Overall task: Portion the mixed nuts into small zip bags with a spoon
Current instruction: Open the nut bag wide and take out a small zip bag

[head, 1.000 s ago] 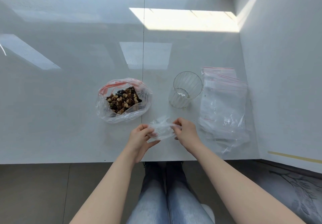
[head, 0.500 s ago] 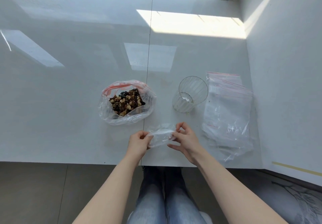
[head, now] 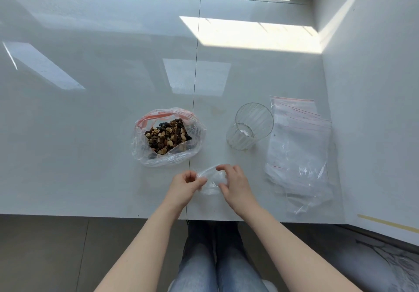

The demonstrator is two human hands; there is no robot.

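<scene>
The fingers [head: 223,168] of the right hand [head: 235,184] and those of the left hand [head: 183,184] are curled and pinching the rim of one small zip bag [head: 212,178], each hand taking an opposite side of its mouth, low over the near edge of the white surface [head: 90,133]. The bag looks empty, thin and limp; it will likely weigh next to nothing, cling to itself and slip between fingertips, so the lips just beside the zip strip are the sensible place to take hold and spread it. Just beyond the hands, to the left, the large open bag of mixed nuts [head: 167,136] sits slumped on the surface. To the right stands a ribbed clear glass [head: 251,128], and beside that lies a stack of spare zip bags [head: 299,155] with red seal lines. No spoon can be made out.
</scene>
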